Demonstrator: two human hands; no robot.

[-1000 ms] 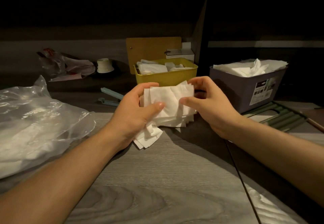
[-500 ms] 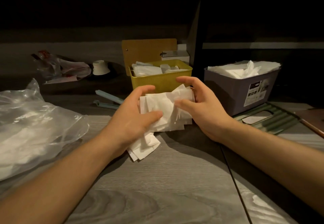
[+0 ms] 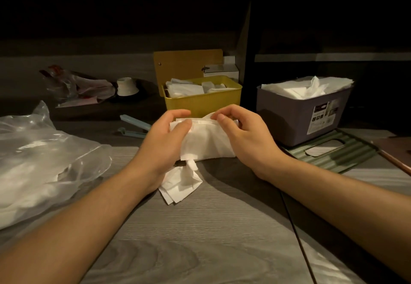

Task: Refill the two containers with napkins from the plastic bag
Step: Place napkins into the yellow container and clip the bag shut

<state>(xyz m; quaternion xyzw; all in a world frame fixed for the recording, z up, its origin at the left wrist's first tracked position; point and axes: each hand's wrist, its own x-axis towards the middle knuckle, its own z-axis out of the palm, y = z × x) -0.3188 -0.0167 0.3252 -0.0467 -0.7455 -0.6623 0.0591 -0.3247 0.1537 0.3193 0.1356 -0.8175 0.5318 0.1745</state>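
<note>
Two bare forearms come in from the lower corners of the view, with no sleeve, watch or band anywhere along them. The left hand (image 3: 163, 141) and the right hand (image 3: 246, 136) wear no gloves and no rings. The fingers (image 3: 224, 119) end in short, plain nails without polish.

My left hand (image 3: 163, 141) and right hand (image 3: 249, 141) grip a white paper napkin stack (image 3: 206, 141), with the yellow plastic container (image 3: 203, 103) at twelve o'clock.
</note>
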